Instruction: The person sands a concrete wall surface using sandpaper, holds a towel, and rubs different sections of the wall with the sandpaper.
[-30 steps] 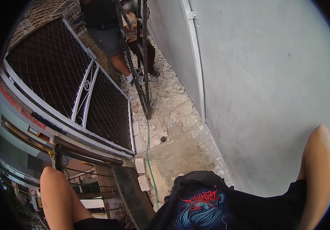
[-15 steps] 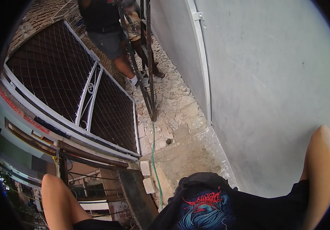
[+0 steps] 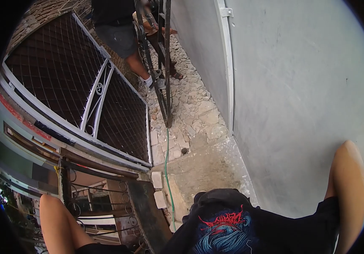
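Note:
Neither my left hand nor my right hand is in the picture. My bent left elbow (image 3: 57, 216) shows at the lower left, and my bent right elbow (image 3: 351, 169) is at the lower right, in front of the grey wall (image 3: 292, 84). Between them is my black shirt (image 3: 288, 224) with a red and blue print. What my hands hold or touch is hidden.
A dark metal ladder (image 3: 168, 84) stands on rubble ahead. A person in grey shorts (image 3: 120, 40) is beside it, another person (image 3: 150, 27) behind. A green hose (image 3: 168, 178) crosses concrete (image 3: 203, 173). A mesh gate (image 3: 59, 80) stands left.
The view has shifted slightly. Behind the ladder, the other person's arm now reaches out toward the grey wall. My elbows keep nearly the same pose.

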Tool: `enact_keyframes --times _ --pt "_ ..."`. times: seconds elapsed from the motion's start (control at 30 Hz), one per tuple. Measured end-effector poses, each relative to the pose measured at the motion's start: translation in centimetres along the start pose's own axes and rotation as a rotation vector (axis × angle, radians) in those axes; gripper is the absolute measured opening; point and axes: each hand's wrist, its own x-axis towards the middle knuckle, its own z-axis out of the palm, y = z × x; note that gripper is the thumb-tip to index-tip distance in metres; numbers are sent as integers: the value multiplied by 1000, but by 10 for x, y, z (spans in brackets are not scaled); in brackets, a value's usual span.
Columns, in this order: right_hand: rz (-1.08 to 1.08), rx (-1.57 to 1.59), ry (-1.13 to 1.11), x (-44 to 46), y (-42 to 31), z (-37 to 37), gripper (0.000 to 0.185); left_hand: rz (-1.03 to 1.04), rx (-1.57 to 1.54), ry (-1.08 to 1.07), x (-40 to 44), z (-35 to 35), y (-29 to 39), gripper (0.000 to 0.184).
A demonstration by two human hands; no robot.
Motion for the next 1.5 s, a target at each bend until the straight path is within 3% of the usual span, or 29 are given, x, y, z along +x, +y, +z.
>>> enact_keyframes --times 0.57,1.07,1.5 --pt "-38 111 -3 -47 -16 -12 17 -111 -45 0 1 22 -46 10" --pt "9 571 -515 -189 -65 49 17 -403 -79 55 -48 36 -130 9" --pt "40 604 -628 -202 -68 87 18 -633 -89 134 -106 19 -188 8"
